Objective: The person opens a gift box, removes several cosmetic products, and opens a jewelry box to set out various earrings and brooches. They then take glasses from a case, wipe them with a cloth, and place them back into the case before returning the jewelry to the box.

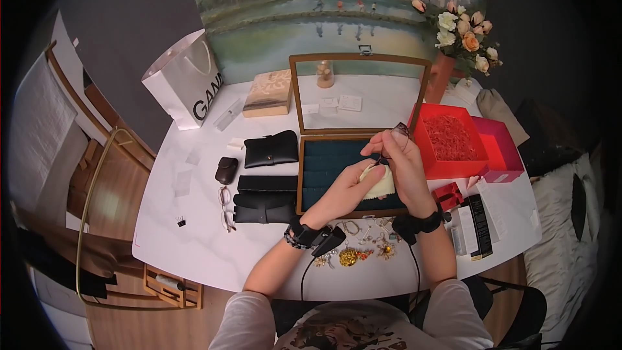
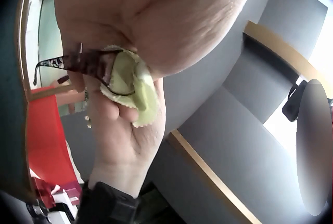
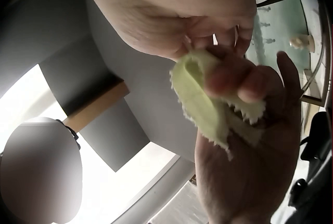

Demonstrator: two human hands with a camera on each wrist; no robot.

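Both hands are raised over the open wooden case (image 1: 300,175), which has a dark green lining. My left hand (image 1: 340,196) pinches a pale yellow cleaning cloth (image 1: 382,185) with pinked edges, folded over a lens. The right hand (image 1: 407,165) grips a pair of dark-framed eyeglasses (image 1: 401,130). In the left wrist view, a patterned temple of the eyeglasses (image 2: 51,63) sticks out to the left, and part of a rim shows against the cloth (image 2: 147,99). The right wrist view shows the left fingers curled over the cloth (image 3: 195,91); most of the frame is hidden there.
Left of the case lie black glasses cases (image 1: 271,149), a brown pouch (image 1: 226,170) and clear glasses (image 1: 225,207). Jewellery (image 1: 348,257) is spread along the front. A red box (image 1: 421,136) and a flower vase (image 1: 440,74) stand right; a paper bag (image 1: 181,81) stands back left.
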